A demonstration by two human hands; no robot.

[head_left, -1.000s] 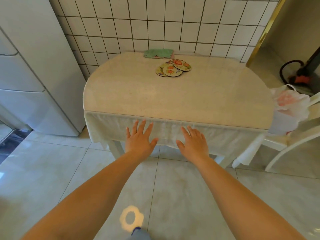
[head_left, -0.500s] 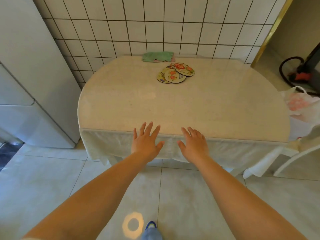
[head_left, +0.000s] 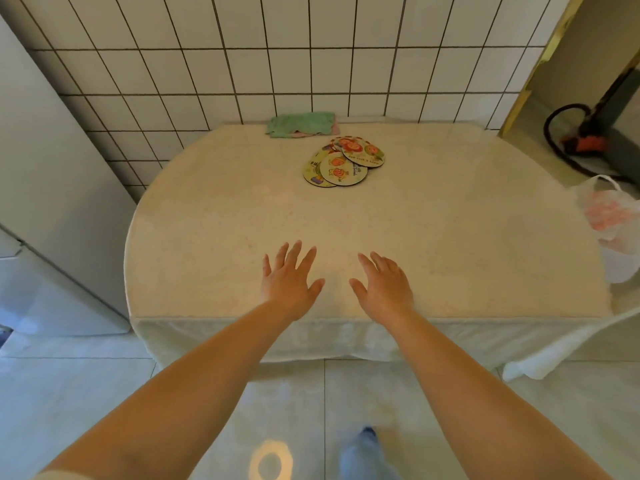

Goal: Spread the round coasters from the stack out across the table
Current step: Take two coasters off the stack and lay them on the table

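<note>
A loose, overlapping stack of round coasters (head_left: 344,161) with orange cartoon prints lies near the far edge of the beige oval table (head_left: 214,216). My left hand (head_left: 289,278) hovers over the table's near edge, palm down, fingers apart, holding nothing. Beside it, my right hand (head_left: 381,287) is also palm down with fingers spread and holds nothing. Both hands are well short of the coasters.
A folded green cloth (head_left: 300,124) lies at the table's far edge against the white tiled wall. A white fridge (head_left: 52,188) stands to the left. A plastic bag (head_left: 613,216) sits off the table's right side, with a hose and dark machine (head_left: 588,143) beyond.
I have stepped closer to the table. Both hands moved forward from below the tablecloth's front edge to above the tabletop, still spread and holding nothing.
</note>
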